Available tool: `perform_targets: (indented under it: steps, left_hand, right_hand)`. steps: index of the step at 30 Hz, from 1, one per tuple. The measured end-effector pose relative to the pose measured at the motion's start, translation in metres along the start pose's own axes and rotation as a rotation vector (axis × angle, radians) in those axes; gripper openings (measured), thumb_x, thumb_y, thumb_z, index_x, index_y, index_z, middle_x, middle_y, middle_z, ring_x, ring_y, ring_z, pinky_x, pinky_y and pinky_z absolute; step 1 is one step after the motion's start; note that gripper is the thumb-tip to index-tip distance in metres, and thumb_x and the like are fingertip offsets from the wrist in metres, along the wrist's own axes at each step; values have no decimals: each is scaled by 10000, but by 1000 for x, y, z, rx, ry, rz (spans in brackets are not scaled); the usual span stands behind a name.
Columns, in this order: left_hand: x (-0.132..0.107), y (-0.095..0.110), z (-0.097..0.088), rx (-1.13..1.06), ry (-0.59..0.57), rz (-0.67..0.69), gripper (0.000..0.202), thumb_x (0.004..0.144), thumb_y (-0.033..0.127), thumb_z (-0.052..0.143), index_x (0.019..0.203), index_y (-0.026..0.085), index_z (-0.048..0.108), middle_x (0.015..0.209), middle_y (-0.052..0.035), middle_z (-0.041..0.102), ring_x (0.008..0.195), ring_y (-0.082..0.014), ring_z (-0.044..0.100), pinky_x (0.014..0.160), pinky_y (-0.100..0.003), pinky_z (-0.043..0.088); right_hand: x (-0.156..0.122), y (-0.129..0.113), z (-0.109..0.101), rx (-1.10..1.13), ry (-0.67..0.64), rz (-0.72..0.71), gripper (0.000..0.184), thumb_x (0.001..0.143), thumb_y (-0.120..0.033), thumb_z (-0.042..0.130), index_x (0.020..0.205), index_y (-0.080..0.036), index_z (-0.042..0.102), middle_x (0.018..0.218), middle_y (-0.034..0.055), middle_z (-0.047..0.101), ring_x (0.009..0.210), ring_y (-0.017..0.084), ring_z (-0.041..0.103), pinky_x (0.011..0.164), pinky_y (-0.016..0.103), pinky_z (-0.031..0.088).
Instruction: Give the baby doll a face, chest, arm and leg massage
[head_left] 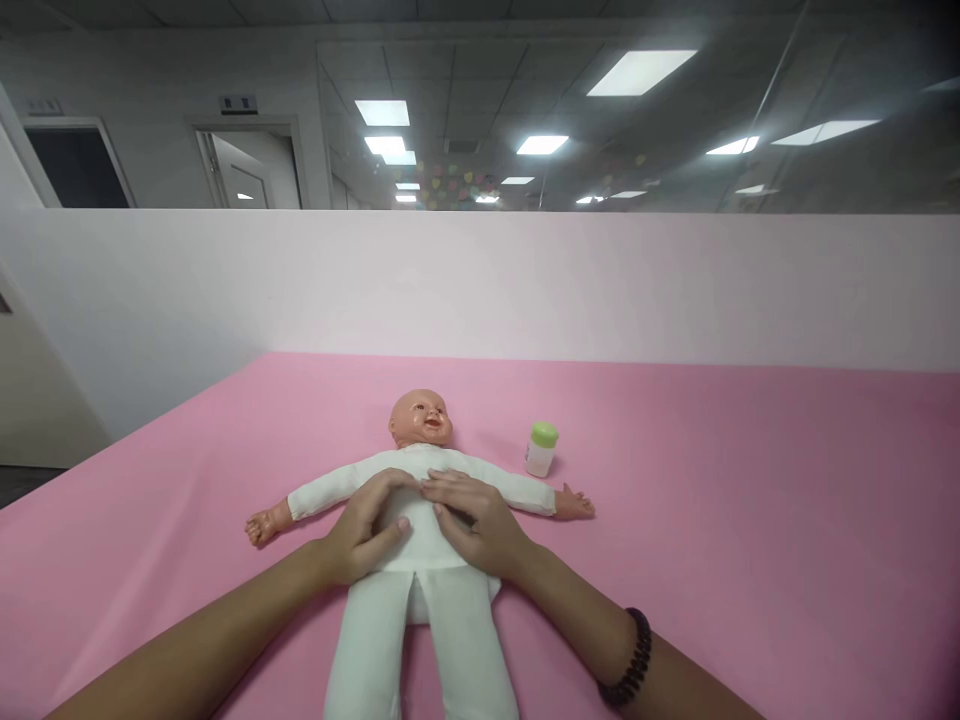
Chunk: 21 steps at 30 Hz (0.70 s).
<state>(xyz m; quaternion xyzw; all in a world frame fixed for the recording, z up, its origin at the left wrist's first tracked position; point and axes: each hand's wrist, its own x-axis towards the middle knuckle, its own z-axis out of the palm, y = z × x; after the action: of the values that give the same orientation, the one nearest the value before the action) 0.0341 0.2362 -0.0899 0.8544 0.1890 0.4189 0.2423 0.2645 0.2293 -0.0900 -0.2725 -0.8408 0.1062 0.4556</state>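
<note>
Baby doll (431, 553) is dressed and face-up, our left hand (369, 525) and right hand (484, 520) just resting on top, gripping nothing; green-capped bottle (541, 450) past our right sits untouched.

A doll (424, 548) in white lies face-up on a pink surface (735, 520), stretched between twelve and six o'clock — the left hand (369, 528) rests curved on its nine o'clock side, the right hand (484, 520) on its three — with a green-capped bottle (541, 452) standing at two
</note>
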Motion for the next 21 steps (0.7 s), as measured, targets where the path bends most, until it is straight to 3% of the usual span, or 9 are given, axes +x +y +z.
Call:
perform_targets:
  steps: [3,5,8,14,18,21]
  left_hand:
    - [2,-4,-1,97,-148,-46,635,1003,398,488,1577,259,256,1620,-130,342,1502,-296,308,1235,-507,268]
    - [4,-5,-1,210,-218,-126,662,1015,447,447,1609,291,200,1681,-82,234,1555,-288,190,1274,-519,159]
    - [5,-6,0,311,-233,-262,688,1024,514,378,1626,286,134,1698,-58,165,1570,-272,138,1283,-526,87]
    - [5,-14,3,329,-126,-487,742,1007,603,336,1624,240,144,1700,-66,91,1578,-271,41,1276,-549,48]
    - [2,-26,5,290,21,-602,785,999,609,351,1625,185,137,1697,-105,99,1576,-286,48,1277,-553,47]
    - [0,-28,5,241,111,-603,774,998,593,367,1618,173,173,1692,-120,147,1571,-302,105,1277,-560,89]
  right_hand:
    - [3,-7,-7,36,-207,100,398,984,-259,507,1362,-235,628,1433,76,592,1397,227,498,1217,490,326]
    - [6,-11,-11,16,-319,192,458,1012,-340,481,1460,-257,533,1557,59,447,1505,242,326,1255,537,207]
    - [9,-13,-12,-14,-383,289,504,1032,-435,437,1520,-311,440,1633,20,310,1553,248,184,1262,561,118]
    - [9,-7,-5,-94,-291,543,614,1004,-543,441,1564,-305,359,1680,18,182,1568,233,112,1270,524,89]
    - [7,-4,-2,-130,-238,638,721,988,-574,431,1592,-201,300,1672,76,210,1563,249,139,1274,500,127]
    - [5,-1,1,-168,-139,658,732,966,-522,479,1554,-100,369,1627,146,316,1534,289,245,1266,511,180]
